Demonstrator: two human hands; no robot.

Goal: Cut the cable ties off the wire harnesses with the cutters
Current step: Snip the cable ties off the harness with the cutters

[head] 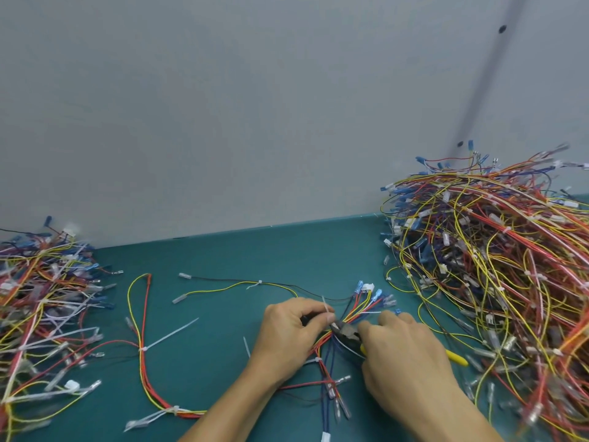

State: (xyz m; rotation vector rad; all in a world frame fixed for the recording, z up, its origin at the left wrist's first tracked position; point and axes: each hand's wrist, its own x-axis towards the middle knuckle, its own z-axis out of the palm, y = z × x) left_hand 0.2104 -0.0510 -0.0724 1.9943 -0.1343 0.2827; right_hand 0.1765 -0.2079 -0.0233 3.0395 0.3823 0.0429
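Note:
A wire harness (145, 355) of red, yellow, blue and black wires lies spread on the green table (223, 256), bound by several white cable ties. My left hand (287, 333) pinches a white cable tie (325, 306) on the bundle near the centre. My right hand (404, 352) grips the yellow-handled cutters (349, 338), whose dark jaws sit at the bundle right beside my left fingertips. One yellow handle tip (457, 357) sticks out past my right hand. Blue and white connectors (371, 293) fan out just behind the hands.
A big heap of harnesses (497, 266) fills the right side up to the grey wall (255, 106). A smaller heap (41, 301) lies at the left edge. A loose cut tie (247, 346) lies on the table near my left wrist.

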